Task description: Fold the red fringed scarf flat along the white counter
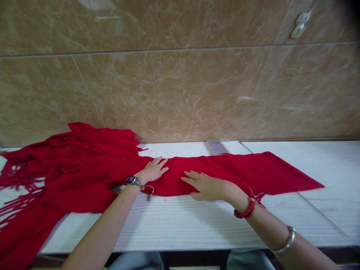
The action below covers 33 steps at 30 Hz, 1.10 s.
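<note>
A red fringed scarf (pixel 242 168) lies along the white table. Its right part is a flat, folded strip that ends in a point, while the left part is a rumpled heap with tassels hanging over the table's front edge. My left hand (pixel 152 170) rests on the strip beside the heap, palm down with fingers spread. To its right, my right hand (pixel 206 185) also lies flat on the cloth, fingers stretched out toward the left. Neither hand grips the fabric. A watch (pixel 132 180) is on my left wrist and a red bracelet (pixel 247 210) on my right.
The white table (pixel 168 228) runs against a brown marbled tile wall (pixel 174 93). Behind the scarf lies a small blurred rectangular item (pixel 217 147). A socket (pixel 300 24) is on the wall at upper right. My legs are below the table's front edge.
</note>
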### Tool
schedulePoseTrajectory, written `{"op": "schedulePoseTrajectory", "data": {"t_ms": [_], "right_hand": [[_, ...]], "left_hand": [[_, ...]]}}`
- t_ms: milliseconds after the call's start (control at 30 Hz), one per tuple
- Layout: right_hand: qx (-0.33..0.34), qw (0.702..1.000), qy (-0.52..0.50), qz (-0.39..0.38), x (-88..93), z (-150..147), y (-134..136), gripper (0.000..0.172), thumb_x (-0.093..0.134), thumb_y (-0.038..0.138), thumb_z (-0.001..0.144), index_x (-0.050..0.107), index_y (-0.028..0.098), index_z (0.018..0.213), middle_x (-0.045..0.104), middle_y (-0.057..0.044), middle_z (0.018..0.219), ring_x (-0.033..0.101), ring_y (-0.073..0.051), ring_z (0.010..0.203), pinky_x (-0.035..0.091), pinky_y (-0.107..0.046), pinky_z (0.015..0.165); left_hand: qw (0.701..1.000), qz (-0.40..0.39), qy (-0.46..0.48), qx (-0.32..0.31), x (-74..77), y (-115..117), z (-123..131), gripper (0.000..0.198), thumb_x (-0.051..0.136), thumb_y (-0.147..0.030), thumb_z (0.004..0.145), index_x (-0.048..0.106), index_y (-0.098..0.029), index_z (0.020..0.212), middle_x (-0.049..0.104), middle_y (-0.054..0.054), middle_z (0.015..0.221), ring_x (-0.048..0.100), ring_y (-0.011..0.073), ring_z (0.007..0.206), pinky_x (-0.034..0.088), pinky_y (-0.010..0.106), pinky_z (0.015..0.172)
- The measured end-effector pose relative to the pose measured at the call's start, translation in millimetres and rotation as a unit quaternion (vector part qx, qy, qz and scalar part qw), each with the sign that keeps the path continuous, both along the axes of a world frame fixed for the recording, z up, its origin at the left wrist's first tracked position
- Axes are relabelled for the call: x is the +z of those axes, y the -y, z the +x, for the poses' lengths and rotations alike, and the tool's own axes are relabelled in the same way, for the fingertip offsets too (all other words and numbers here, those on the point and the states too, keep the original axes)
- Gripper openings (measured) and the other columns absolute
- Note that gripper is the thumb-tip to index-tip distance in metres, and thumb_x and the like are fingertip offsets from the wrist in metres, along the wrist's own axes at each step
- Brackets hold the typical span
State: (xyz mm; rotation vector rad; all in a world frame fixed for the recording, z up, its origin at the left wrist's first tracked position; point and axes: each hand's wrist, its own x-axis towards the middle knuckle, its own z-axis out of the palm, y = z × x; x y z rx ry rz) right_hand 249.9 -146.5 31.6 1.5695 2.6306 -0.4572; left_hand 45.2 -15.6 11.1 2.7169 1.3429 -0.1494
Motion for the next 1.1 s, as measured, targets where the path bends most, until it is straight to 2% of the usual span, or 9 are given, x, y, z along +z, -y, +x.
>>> {"op": "schedulePoseTrajectory", "data": {"t_ms": [100,233,333,433,633,800,900,1033,1100], "right_hand": [[0.005,1.0,0.0,-0.006,3.1,3.2,2.8,0.062,0.046,0.031,0.08,0.028,0.014,0.136,0.021,-0.013,0.143,0.018,-0.027,0.131,0.021,-0.043,0.104],[-0.012,0.999,-0.024,-0.034,8.8,8.8,2.6,0.072,0.044,0.05,0.08,0.023,0.015,0.138,0.017,-0.011,0.145,0.012,-0.026,0.132,0.018,-0.044,0.105],[-0.094,0.995,-0.027,0.027,4.6,15.2,-3.0,0.078,0.038,0.059,0.079,0.015,0.016,0.14,0.008,-0.01,0.146,0.003,-0.028,0.133,0.014,-0.051,0.104],[-0.176,0.982,-0.012,0.069,-7.2,22.4,-10.4,0.078,0.033,0.061,0.08,0.012,0.015,0.14,0.001,-0.013,0.146,0.0,-0.032,0.132,0.016,-0.055,0.102],[-0.177,0.983,0.037,0.018,-20.6,28.4,-13.7,0.076,0.025,0.065,0.08,0.018,0.017,0.139,0.01,-0.013,0.146,0.003,-0.036,0.131,0.014,-0.057,0.101],[-0.217,0.972,0.017,0.084,-21.8,29.8,-18.9,0.073,0.023,0.064,0.081,0.017,0.021,0.14,0.01,-0.01,0.147,0.003,-0.037,0.131,0.016,-0.06,0.098],[-0.264,0.956,0.023,0.123,-28.0,32.4,-26.4,0.072,0.024,0.061,0.083,0.019,0.017,0.139,0.013,-0.015,0.145,0.008,-0.036,0.131,0.017,-0.057,0.099],[-0.271,0.957,0.037,0.091,-35.2,33.1,-30.4,0.072,0.025,0.062,0.082,0.023,0.018,0.138,0.017,-0.015,0.144,0.013,-0.038,0.129,0.018,-0.056,0.099],[-0.27,0.957,0.035,0.099,-35.3,31.9,-29.2,0.07,0.025,0.061,0.082,0.024,0.019,0.138,0.017,-0.013,0.145,0.012,-0.038,0.129,0.017,-0.057,0.099]], "left_hand": [[1.0,-0.02,-0.003,0.008,0.3,0.6,-3.7,0.055,0.022,-0.045,0.089,0.022,-0.018,0.137,0.012,0.012,0.145,0.01,0.0219,0.133,0.02,0.039,0.103],[1.0,0.014,-0.005,0.008,5.5,9.9,0.0,0.049,0.024,-0.037,0.09,0.025,-0.018,0.136,0.015,0.014,0.145,0.011,0.023,0.133,0.02,0.041,0.103],[0.999,0.044,0.011,-0.017,6.8,19.2,7.3,0.048,0.026,-0.037,0.09,0.026,-0.021,0.136,0.011,0.012,0.146,0.009,0.0241,0.133,0.019,0.044,0.103],[0.999,0.021,0.03,-0.038,7.1,25.4,14.3,0.051,0.023,-0.043,0.09,0.02,-0.025,0.137,0.008,0.008,0.147,0.006,0.0241,0.133,0.017,0.047,0.103],[0.998,-0.061,-0.009,-0.004,15.2,28.8,16.3,0.054,0.022,-0.048,0.088,0.016,-0.028,0.138,0.009,0.004,0.147,0.005,0.0246,0.133,0.01,0.053,0.103],[0.999,-0.05,-0.011,0.008,17.5,20.4,15.8,0.054,0.027,-0.046,0.088,0.019,-0.027,0.137,0.009,0.007,0.147,0.007,0.0276,0.133,0.013,0.053,0.102],[0.999,-0.009,0.026,-0.028,14.0,4.0,24.2,0.051,0.033,-0.041,0.087,0.028,-0.023,0.135,0.02,0.01,0.144,0.014,0.0274,0.132,0.019,0.049,0.102],[0.991,0.027,0.092,-0.092,9.7,-18.5,46.3,0.043,0.045,-0.033,0.084,0.047,-0.016,0.123,0.049,0.011,0.126,0.043,0.0212,0.117,0.03,0.031,0.098],[0.99,0.035,0.104,-0.091,8.4,-25.2,56.9,0.037,0.05,-0.031,0.081,0.053,-0.015,0.114,0.057,0.011,0.114,0.05,0.0206,0.107,0.035,0.028,0.092]]}}
